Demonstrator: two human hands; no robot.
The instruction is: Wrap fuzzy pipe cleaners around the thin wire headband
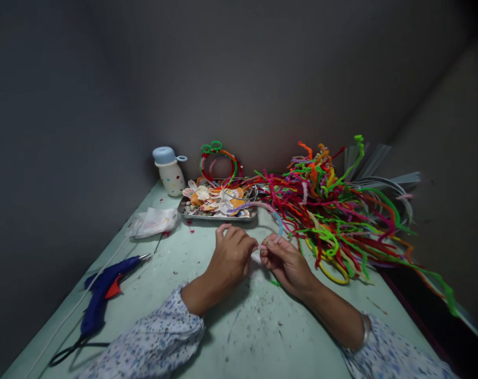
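Over the middle of the table, a thin curved headband (279,220) wrapped in lilac, pink and pale blue fuzzy pipe cleaner arches up from my right hand (288,266). The fingers of that hand are closed round its lower end. My left hand (233,254) comes in from the other side, thumb and forefinger pinched on a short pink pipe cleaner end (262,247) between the two hands. The band's far end reaches over a metal tray (219,217) of paper flowers and small beads.
A blue glue gun (100,295) lies at left beside a white cord (77,305). Behind it are a plastic bag (154,222) and a bottle with a blue lid (171,176). Colourful pipe cleaners (321,210) heap up at right. Finished-looking headbands (237,163) stand behind the tray.
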